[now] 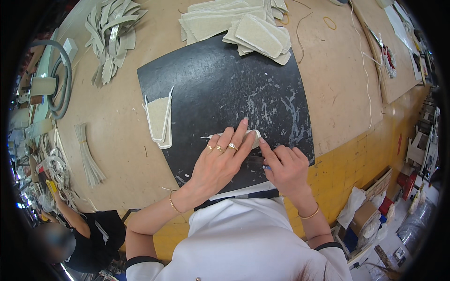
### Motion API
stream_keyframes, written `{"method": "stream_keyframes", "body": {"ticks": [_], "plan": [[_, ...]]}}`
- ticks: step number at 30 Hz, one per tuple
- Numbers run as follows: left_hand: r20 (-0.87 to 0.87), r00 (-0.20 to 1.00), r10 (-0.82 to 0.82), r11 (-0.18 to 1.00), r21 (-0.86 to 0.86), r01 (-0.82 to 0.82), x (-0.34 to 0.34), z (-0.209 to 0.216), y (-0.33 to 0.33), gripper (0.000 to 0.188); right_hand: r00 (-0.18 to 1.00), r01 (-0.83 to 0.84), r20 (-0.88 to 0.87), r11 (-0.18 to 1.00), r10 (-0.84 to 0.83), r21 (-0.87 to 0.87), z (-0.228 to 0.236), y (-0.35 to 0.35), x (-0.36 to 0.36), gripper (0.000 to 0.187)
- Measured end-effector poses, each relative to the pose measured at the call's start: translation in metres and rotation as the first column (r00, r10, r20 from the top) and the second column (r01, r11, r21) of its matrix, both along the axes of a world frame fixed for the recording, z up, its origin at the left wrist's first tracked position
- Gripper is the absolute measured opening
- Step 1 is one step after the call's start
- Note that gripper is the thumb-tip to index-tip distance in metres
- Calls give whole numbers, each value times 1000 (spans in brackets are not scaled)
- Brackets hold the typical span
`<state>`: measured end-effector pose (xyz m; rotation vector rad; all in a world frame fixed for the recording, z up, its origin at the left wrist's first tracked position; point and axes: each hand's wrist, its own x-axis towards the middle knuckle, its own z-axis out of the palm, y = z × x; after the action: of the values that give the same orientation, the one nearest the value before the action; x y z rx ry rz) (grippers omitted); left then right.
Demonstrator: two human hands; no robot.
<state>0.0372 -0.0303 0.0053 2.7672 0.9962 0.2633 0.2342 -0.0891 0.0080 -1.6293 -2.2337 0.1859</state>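
A beige fabric piece with white edging (255, 139) lies on the black mat (201, 93) close to my body. My left hand (220, 157) is laid over it, fingers stretched out and pressing down, so most of the piece is hidden. At its right end my right hand (288, 168) puts its index fingertip against the white edge. The other right fingers are curled round a dark flat tool (254, 160) with a bit of blue near the thumb; its kind is unclear. Left on the mat are a few similar edged pieces (159, 119), overlapping, with white cord ends sticking out.
Stacks of beige edged pieces (222, 21) sit at the mat's far edge. Grey-beige strips (112, 37) are heaped at the far left, and a tied strip bundle (88, 157) lies nearer. Scissors (376, 38) are at far right. Another person (93, 239) works at lower left.
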Motion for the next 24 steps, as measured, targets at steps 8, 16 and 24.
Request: {"method": "stream_keyframes", "body": {"ticks": [8, 16, 24], "plan": [[-17, 1000, -11, 1000, 4, 11, -1, -1, -1, 51, 985, 6, 171, 997, 6, -71, 13, 0, -10, 53], [54, 996, -74, 997, 4, 74, -4, -1, 13, 51, 946, -35, 307, 972, 106, -230, 25, 4, -23, 44], [65, 993, -97, 959, -259, 111, -1, 22, 45, 37, 959, 22, 267, 916, 94, -401, 33, 10, -23, 61]]}}
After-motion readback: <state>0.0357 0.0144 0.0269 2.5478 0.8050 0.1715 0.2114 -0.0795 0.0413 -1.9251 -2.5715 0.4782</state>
